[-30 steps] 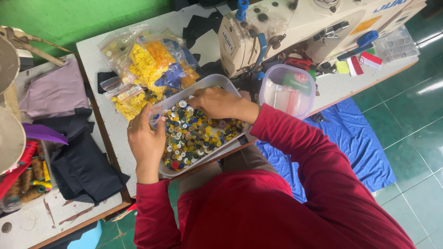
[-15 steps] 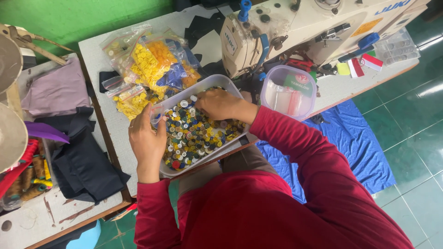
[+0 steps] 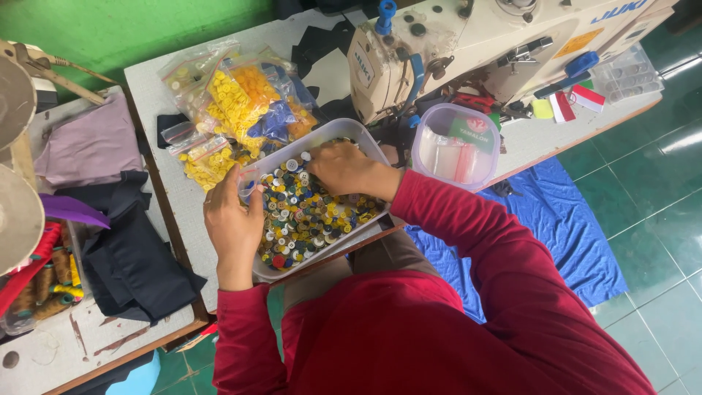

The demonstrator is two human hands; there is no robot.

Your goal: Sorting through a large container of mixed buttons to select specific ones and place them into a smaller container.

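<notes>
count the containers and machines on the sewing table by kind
grey rectangular plastic tray of mixed buttons: 1
round clear plastic tub with lid: 1
clear compartmented plastic box: 1
cream sewing machine: 1
total: 4

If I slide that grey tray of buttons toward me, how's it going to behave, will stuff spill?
The grey tray looks rigid, so it should slide as one piece. Its near edge seems to overhang the table, so pulling further could tip it. The loose buttons would probably shift and rattle; piled near the rim, a few might hop out. The left hand at the rim helps steady it.
</notes>
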